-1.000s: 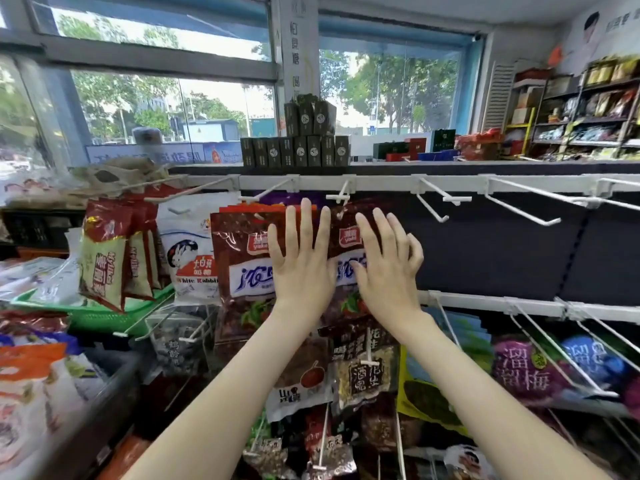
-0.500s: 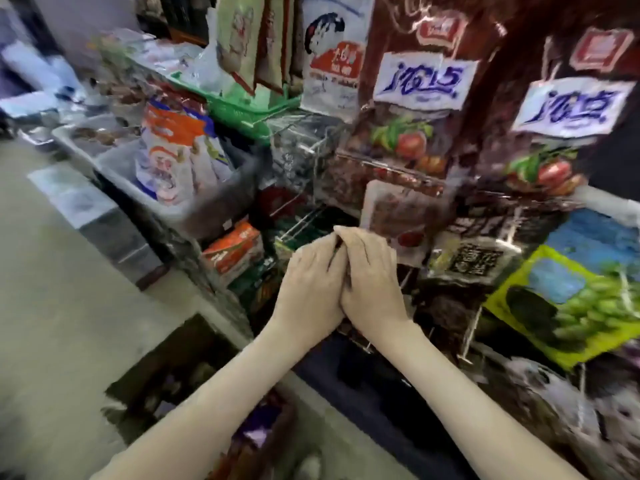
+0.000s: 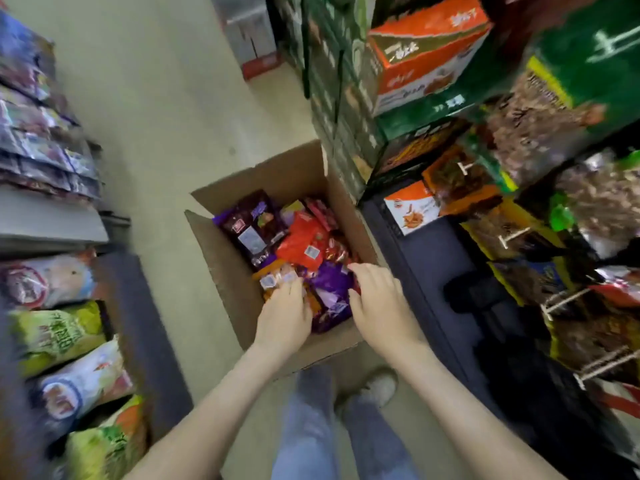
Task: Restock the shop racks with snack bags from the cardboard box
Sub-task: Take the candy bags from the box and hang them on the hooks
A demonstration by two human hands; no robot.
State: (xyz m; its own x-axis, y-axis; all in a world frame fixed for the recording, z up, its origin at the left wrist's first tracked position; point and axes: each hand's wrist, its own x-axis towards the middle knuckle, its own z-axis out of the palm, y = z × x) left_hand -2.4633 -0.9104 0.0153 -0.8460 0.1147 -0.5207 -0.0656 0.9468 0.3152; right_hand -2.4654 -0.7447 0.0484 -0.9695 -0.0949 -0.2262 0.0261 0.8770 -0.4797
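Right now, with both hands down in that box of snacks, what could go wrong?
1. The bags lie in a loose heap, so the left hand or right hand may lift several and drop some.
2. The cardboard box sits on the floor close to the person's shoe; a step forward could trip them.

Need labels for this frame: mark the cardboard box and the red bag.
cardboard box [image 3: 231,268], head view, bare left inner wall.
red bag [image 3: 300,244], head view, middle of its face.
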